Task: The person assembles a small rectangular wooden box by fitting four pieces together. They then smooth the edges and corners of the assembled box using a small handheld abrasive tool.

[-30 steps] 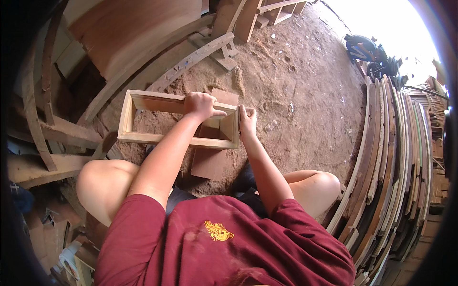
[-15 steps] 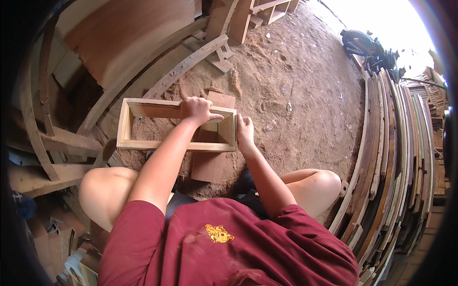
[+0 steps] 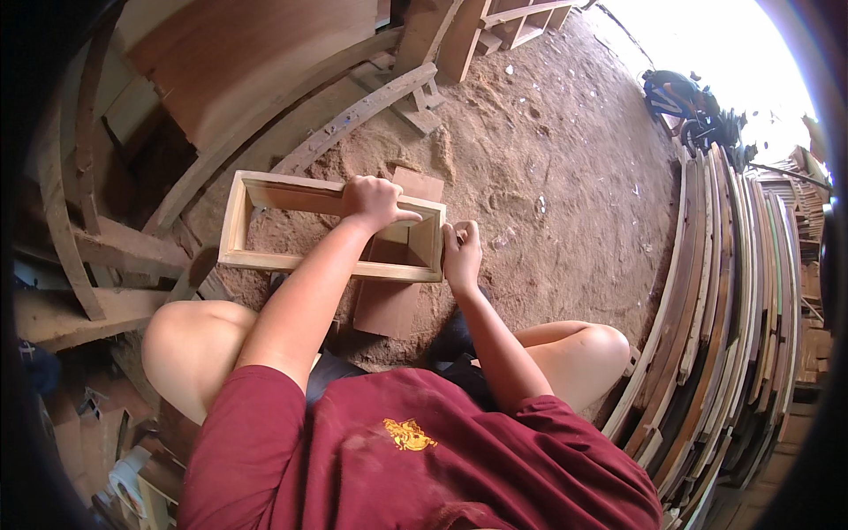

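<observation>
A rectangular, open wooden box frame (image 3: pixel 251 258) of pale wood is held in front of me, its long sides running left to right. My left hand (image 3: pixel 373 201) grips the far long side close to the right end, fingers wrapped over the edge and thumb stretched along it. Against the frame's short right end is my right hand (image 3: pixel 463 256), fingers curled. Whatever it holds, if anything, is hidden. Beneath the frame's right part lies a flat reddish-brown board (image 3: pixel 386 309), showing through the opening and beyond both long sides.
Sawdust-covered ground (image 3: pixel 548 221) spreads ahead and right. Long stacked planks (image 3: pixel 707 318) line the right side. Wooden framing (image 3: pixel 79 309) and a large panel (image 3: pixel 238 71) stand left. A shelf-like wooden piece (image 3: pixel 521 26) is at the far edge, a motorbike (image 3: pixel 676 97) far right.
My right hand has slid slightly nearer to me along the frame's right end, its fingers more curled. The frame is tilted a little more, and my left hand keeps its grip.
</observation>
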